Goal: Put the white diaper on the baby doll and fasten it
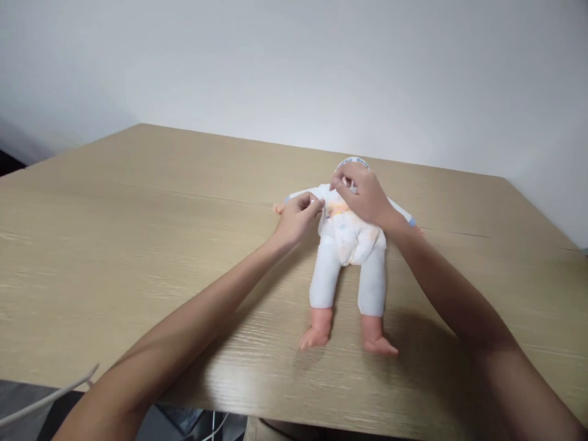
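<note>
A baby doll (372,288) lies on its back on the table, feet towards me, in white clothing with pink bare feet. Around its hips and belly is a white diaper (351,239) with an orange and yellow print at the waist. My left hand (298,217) pinches the diaper's edge at the left side of the waist, a bit of white showing at the fingertips. Above the doll's chest, my right hand (362,190) is closed, thumb and fingers together; what they hold, if anything, I cannot make out. That hand hides much of the doll's head and chest.
The wooden table (138,245) reaches back to a pale wall (294,73). A white cable (50,398) sticks up at the near left edge. Below the front edge are dark objects and more cables.
</note>
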Tool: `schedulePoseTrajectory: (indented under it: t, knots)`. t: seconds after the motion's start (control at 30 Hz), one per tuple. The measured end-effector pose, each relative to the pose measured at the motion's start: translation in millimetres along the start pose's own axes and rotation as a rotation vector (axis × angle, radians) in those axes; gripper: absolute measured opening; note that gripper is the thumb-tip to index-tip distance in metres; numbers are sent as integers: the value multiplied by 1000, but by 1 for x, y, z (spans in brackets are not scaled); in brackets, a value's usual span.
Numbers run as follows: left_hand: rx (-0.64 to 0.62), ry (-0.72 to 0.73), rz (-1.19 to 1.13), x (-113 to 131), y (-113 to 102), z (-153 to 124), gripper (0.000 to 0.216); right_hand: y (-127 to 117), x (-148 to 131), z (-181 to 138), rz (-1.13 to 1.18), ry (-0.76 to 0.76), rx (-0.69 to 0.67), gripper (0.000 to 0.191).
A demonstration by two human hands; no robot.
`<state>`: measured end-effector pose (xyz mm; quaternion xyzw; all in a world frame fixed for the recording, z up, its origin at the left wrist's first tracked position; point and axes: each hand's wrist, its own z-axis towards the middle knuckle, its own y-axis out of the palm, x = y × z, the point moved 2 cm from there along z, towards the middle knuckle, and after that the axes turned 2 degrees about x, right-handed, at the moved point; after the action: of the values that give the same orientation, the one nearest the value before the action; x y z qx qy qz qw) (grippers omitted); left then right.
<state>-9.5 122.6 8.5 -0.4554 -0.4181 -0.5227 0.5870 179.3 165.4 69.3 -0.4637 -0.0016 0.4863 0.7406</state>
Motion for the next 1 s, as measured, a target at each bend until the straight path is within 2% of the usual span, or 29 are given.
schedulePoseTrajectory:
  t: [0.07, 0.17, 0.3, 0.4, 0.5, 0.63, 0.73, 0.87, 1.0]
  knots:
    - [3, 1, 2, 1, 8, 3, 37, -8, 1, -5, 49, 88, -2, 27]
    - [-6, -24, -36, 1, 21, 8, 38, -6, 9, -12, 125, 185, -110, 42]
    - [-15, -40, -76, -2, 34, 10, 40, 4, 22, -14, 271, 188, -225, 63]
    - [-40, -18, -94, -3, 37, 10, 50, 6, 27, -13, 367, 190, -288, 70]
    - [-78, 34, -106, -7, 36, 8, 57, 4, 28, -14, 298, 198, -300, 62]
    - [-75, 122, -81, -14, 32, 4, 35, 1, 28, -18, 173, 229, -268, 45]
    - [-38, 81, -24, -22, 28, 2, 19, -2, 28, -20, 171, 234, -273, 39]
    - [3, 28, 25, -35, 21, 7, 25, -8, 25, -22, 129, 244, -294, 38]
    - [-60, -19, -44, -45, 16, 15, 24, -12, 21, -23, 18, 267, -285, 34]
